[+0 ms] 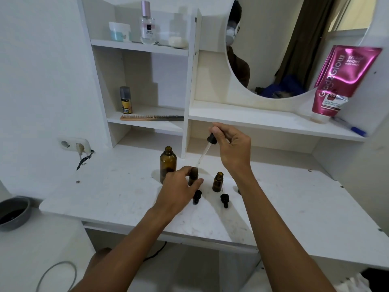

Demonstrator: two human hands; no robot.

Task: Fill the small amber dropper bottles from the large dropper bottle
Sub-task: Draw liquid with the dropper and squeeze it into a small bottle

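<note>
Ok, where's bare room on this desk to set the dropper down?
Bare desktop lies between the wall socket and the large bottle, and right of the right forearm. Crowded: the small bottles and loose caps in the middle.

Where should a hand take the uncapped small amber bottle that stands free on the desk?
Probably round its straight lower body, from the near side: the small amber bottle stands upright, mouth open, so a side pinch leaves the mouth free.
</note>
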